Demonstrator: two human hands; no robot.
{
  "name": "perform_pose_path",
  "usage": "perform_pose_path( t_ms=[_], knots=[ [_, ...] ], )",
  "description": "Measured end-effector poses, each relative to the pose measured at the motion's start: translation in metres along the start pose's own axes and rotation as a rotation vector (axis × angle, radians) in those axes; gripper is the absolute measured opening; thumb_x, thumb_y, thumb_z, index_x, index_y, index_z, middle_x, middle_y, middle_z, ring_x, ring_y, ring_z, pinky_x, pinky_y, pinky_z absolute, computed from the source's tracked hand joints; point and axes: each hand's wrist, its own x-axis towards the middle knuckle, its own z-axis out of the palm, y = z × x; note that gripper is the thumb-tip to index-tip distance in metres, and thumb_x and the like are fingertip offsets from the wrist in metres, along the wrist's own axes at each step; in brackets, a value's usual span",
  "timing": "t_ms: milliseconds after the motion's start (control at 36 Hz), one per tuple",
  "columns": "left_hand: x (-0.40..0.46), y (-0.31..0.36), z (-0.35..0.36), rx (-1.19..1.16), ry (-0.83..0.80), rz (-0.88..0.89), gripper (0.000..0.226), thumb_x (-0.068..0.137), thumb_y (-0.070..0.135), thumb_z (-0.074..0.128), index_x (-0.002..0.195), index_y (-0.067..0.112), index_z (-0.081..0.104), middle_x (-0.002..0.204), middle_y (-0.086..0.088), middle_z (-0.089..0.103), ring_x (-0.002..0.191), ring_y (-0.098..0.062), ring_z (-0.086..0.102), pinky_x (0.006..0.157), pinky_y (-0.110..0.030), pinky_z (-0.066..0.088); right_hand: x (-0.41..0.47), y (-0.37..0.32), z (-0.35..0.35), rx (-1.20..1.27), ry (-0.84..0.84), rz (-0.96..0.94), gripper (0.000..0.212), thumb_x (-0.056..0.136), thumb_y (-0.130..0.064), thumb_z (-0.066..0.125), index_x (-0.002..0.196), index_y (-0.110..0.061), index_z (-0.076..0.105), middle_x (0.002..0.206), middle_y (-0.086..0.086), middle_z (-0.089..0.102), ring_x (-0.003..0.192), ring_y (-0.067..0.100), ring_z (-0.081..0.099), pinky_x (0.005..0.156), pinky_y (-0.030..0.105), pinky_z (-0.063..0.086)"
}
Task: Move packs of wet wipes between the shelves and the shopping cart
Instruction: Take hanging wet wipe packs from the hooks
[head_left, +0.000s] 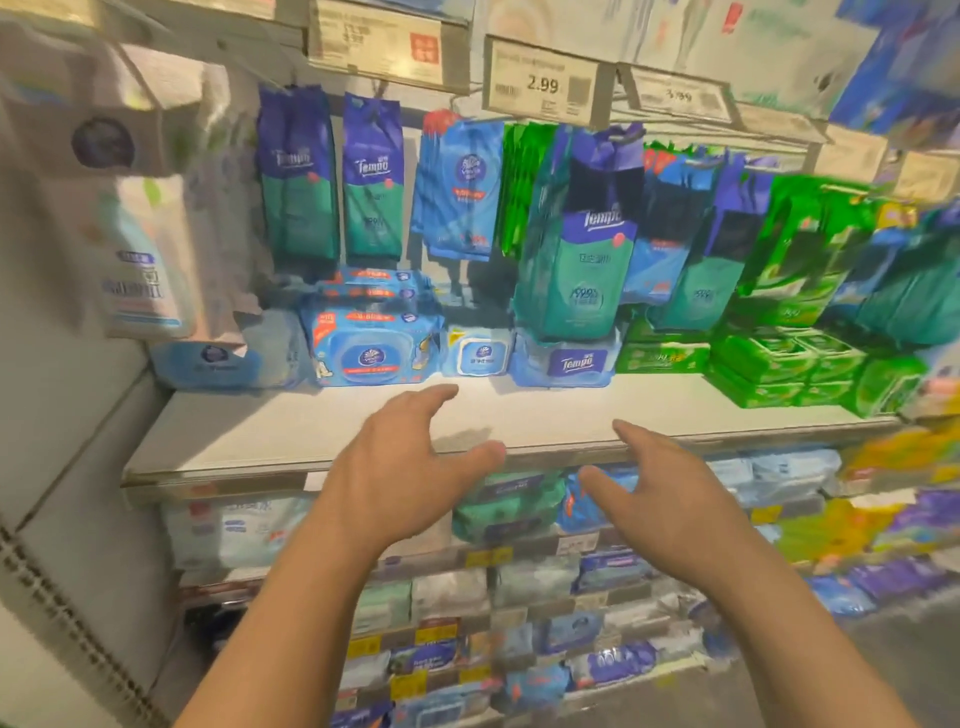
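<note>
Left hand (402, 470) raised before the shelf (311, 431), fingers spread and relaxed, nothing held. Right hand (670, 499) alongside, likewise open and empty, thumb turned toward the left. Both apart from any goods. Wipes packs stacked at the shelf's back: blue stack (371, 332) on the left, small pack (480, 356) beside it, Tempo pack (569, 361) next, green packs (779, 369) to the right. Hanging packs (576, 244) above, under a 2.99 tag (543, 83). Cart not seen. Edges blurred.
</note>
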Motion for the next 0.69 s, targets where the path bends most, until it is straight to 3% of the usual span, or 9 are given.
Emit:
perform_pose_path(
  t_ms=[111,250,389,500,583,611,639,694],
  knots=[
    [0.019,-0.001,0.002,-0.031,-0.026,0.004,0.093,0.064,0.08,0.055,0.147,0.038,0.042,0.149,0.014,0.046,0.137,-0.009,0.042,0.112,-0.035,0.037,0.019,0.0,-0.003,0.016,0.034,-0.006,0.073,0.098,-0.054,0.052,0.159,-0.022,0.029,0.163,-0.004,0.032,0.148,0.012,0.03,0.118,0.028,0.024],
    [0.048,0.0,0.012,-0.09,-0.001,-0.011,0.078,0.077,0.068,0.066,0.146,0.038,0.044,0.147,0.017,0.047,0.133,-0.007,0.045,0.111,-0.036,0.039,0.055,0.003,-0.008,0.139,0.159,-0.049,0.066,0.096,-0.049,0.057,0.152,-0.018,0.043,0.155,-0.002,0.047,0.141,0.015,0.042,0.115,0.03,0.031],
    [0.07,0.007,0.03,-0.216,0.016,-0.032,0.077,0.077,0.066,0.069,0.145,0.039,0.044,0.144,0.022,0.047,0.126,-0.001,0.049,0.106,-0.031,0.041,0.097,0.008,-0.01,0.498,0.201,-0.016,0.058,0.096,-0.045,0.061,0.146,-0.016,0.051,0.146,-0.003,0.057,0.13,0.012,0.054,0.11,0.031,0.039],
    [0.088,0.021,0.041,-0.4,0.038,-0.043,0.094,0.061,0.079,0.063,0.145,0.042,0.041,0.145,0.026,0.045,0.128,0.001,0.047,0.109,-0.032,0.04,0.13,0.011,-0.012,0.821,0.163,0.029,0.064,0.093,-0.049,0.065,0.147,-0.018,0.051,0.144,-0.011,0.057,0.128,0.006,0.054,0.115,0.034,0.037],
    [0.106,0.04,0.048,-0.551,0.077,-0.072,0.099,0.054,0.08,0.062,0.144,0.045,0.041,0.146,0.025,0.044,0.132,-0.001,0.045,0.105,-0.029,0.044,0.152,0.014,-0.009,1.077,0.058,0.003,0.039,0.09,-0.047,0.066,0.124,-0.028,0.064,0.114,-0.031,0.067,0.107,-0.012,0.06,0.117,0.039,0.038],
    [0.113,0.047,0.051,-0.632,0.086,-0.084,0.101,0.053,0.078,0.065,0.145,0.044,0.041,0.147,0.024,0.044,0.133,-0.002,0.045,0.107,-0.032,0.043,0.159,0.013,-0.007,1.161,0.009,-0.034,0.035,0.087,-0.047,0.067,0.116,-0.029,0.066,0.108,-0.031,0.07,0.104,-0.014,0.062,0.118,0.039,0.037],
    [0.122,0.053,0.055,-0.719,0.092,-0.092,0.104,0.053,0.076,0.069,0.147,0.042,0.04,0.147,0.023,0.043,0.135,-0.002,0.044,0.112,-0.036,0.04,0.165,0.013,-0.006,1.232,-0.035,-0.078,0.04,0.08,-0.051,0.07,0.113,-0.029,0.066,0.11,-0.026,0.073,0.106,-0.01,0.064,0.118,0.04,0.037],
    [0.137,0.064,0.062,-0.863,0.096,-0.104,0.11,0.057,0.068,0.075,0.153,0.036,0.032,0.146,0.023,0.041,0.137,0.0,0.041,0.115,-0.035,0.036,0.179,0.014,-0.001,1.333,-0.082,-0.163,0.073,0.065,-0.063,0.081,0.123,-0.023,0.066,0.125,-0.009,0.072,0.122,0.01,0.063,0.118,0.047,0.036]
  ],
)
